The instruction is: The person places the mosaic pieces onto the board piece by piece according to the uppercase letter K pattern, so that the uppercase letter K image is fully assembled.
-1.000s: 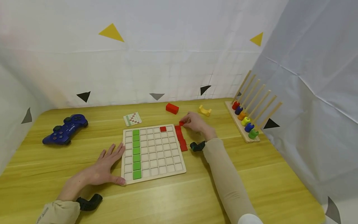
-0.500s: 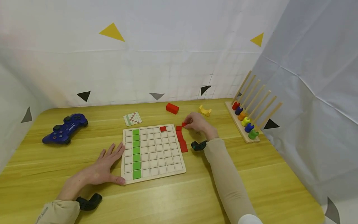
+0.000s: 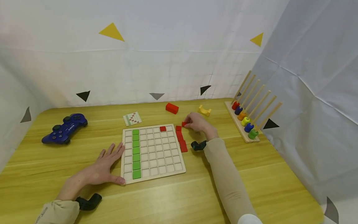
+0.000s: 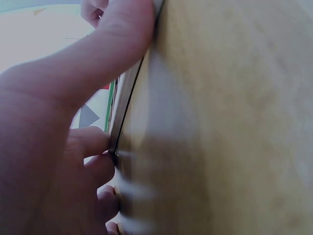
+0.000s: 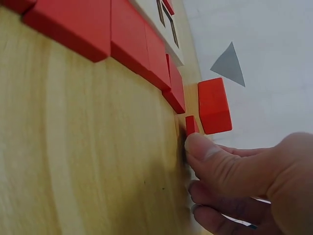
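Observation:
My left hand [image 3: 104, 168] lies spread on the table, its thumb and fingertips touching the left edge of a wooden grid board [image 3: 153, 178]. Green tiles [image 3: 136, 150] fill one column of the board, and a single red tile [image 3: 162, 128] sits in its top row. Beyond the board's top right corner, my right hand [image 3: 199, 123] pinches a small red tile [image 5: 191, 125] between thumb and fingers, just over the table. Next to the board's right edge runs a row of several red tiles [image 3: 181, 139], some touching each other.
A small pattern card [image 3: 132, 119] lies behind the board. Farther back are a red block [image 3: 172, 108] and a yellow arched block [image 3: 204, 110]. A blue game controller [image 3: 65, 128] is at left, a peg stand [image 3: 244, 124] with coloured beads at right. A cloth wall closes the back.
My right hand has drawn the pinched red tile slightly to the right, away from the row, then stayed nearly still. The left hand has not moved.

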The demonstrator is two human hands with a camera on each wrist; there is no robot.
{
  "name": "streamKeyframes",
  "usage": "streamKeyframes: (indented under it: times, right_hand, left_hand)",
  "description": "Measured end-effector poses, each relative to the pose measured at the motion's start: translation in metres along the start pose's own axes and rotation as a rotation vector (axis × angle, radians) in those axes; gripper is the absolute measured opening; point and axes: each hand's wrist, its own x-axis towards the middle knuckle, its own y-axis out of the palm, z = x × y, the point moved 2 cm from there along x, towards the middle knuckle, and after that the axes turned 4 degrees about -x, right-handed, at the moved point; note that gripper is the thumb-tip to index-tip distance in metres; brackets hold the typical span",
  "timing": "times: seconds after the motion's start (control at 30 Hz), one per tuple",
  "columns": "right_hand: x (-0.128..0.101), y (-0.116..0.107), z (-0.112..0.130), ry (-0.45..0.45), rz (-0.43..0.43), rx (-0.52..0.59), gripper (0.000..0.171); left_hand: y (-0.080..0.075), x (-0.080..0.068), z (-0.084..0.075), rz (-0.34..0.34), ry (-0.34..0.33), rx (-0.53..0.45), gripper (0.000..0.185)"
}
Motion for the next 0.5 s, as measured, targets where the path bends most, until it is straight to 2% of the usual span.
streamKeyframes:
  times: [0.3,0.4,0.5]
  right_hand:
    - [-0.008,-0.006,0.01,-0.027,-0.022,0.023,0.021]
    - [-0.012,-0.009,0.021,-0.065,-0.02,0.01,0.019]
    - [-0.012,-0.009,0.038,-0.149,-0.013,-0.009,0.022]
  left_hand:
    - [0.0,0.0,0.001,0.007,0.006,-0.011,0.128]
    - [0.0,0.001,0.001,0.011,0.006,-0.008,0.128]
    - [-0.001,0.0,0.001,0.005,0.003,-0.009,0.128]
